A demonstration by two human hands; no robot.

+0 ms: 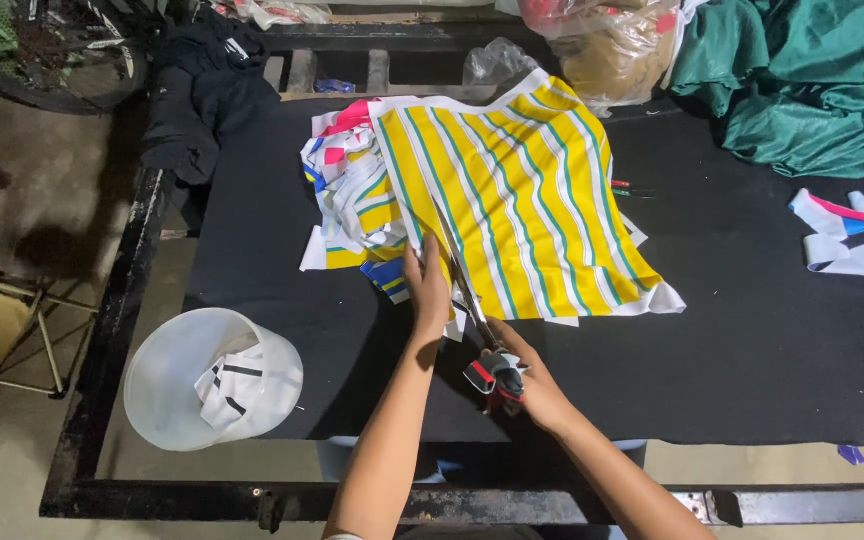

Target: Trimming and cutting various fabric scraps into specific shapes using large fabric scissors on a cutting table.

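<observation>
Two hands worked at a black-topped bench (752, 340); our left hand (428, 285) lay flat, fingers spread, on the near edge of a yellow, white and teal striped cloth (522, 190), seemingly to keep it taut; our right hand (527, 380) was closed around the handles of long scissors (467, 290), blades running up into the cloth beside the left hand; the cloth sat mid-bench, partly over a heap of cut strips (347, 190); a white bucket (207, 375) with scraps stood at the left edge; green fabric (812, 90), dark clothing (202, 90) and loose white strips (852, 240) crowded the far side, well apart from the cut.
</observation>
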